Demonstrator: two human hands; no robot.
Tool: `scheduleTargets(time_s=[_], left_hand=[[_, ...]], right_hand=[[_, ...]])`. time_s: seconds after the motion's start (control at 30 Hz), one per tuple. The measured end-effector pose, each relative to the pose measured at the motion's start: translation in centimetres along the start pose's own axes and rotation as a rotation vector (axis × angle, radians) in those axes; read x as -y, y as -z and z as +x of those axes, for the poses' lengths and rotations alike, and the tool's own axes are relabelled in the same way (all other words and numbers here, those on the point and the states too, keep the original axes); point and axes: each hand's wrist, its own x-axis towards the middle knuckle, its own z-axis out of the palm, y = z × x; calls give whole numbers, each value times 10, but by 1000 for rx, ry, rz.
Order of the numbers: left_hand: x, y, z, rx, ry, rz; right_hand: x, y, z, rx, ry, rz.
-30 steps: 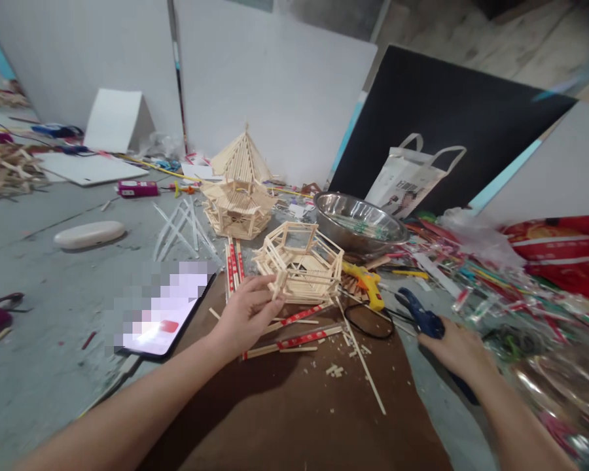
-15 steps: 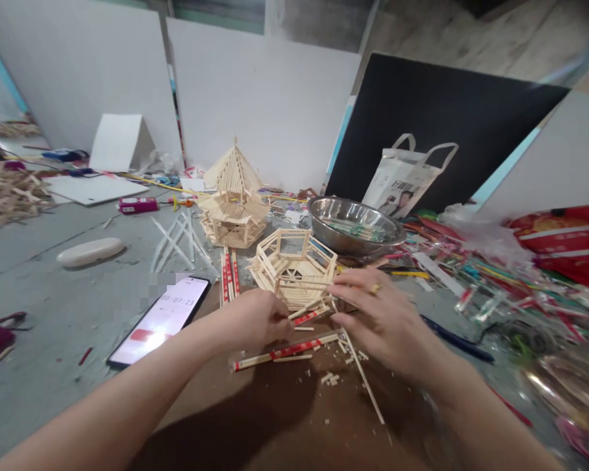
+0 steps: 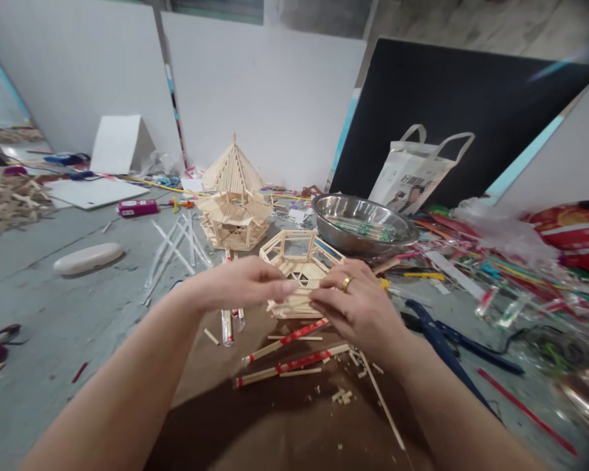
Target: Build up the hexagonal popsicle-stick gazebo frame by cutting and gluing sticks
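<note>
A polygonal frame of thin wooden sticks stands on a brown board, its near side partly covered by my hands. My left hand is closed at the near left rim, thumb and fingers close together against the sticks. On the near right rim, my right hand, with a ring on one finger, has its fingertips bent onto the frame. Whether a separate loose stick is between the fingertips is hard to tell. Red-wrapped chopsticks lie just below, with cut stick bits and a long thin stick.
Behind stands a stick pavilion with a pointed roof. A metal bowl holds green-marked sticks. Blue-handled pliers lie beside my right forearm. Wrappers crowd the right side; a white oblong case lies left.
My left hand has moved up and left to the frame's near rim. My right hand has come closer to the frame, fingers more bent. The phone is now mostly hidden behind my left arm.
</note>
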Motion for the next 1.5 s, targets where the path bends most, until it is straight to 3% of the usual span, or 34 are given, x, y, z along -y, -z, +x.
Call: scheduleTargets(time_s=[0.13, 0.3, 0.67, 1.5], left_hand=[[14, 13, 5, -50, -62, 104], [26, 4, 12, -50, -199, 239], [34, -8, 20, -4, -205, 267], [49, -17, 29, -38, -238, 139]], right_hand=[[-15, -4, 3, 81, -135, 11], [-21, -13, 5, 97, -151, 21], [-30, -27, 5, 29, -104, 39], [-29, -27, 2, 54, -66, -49]])
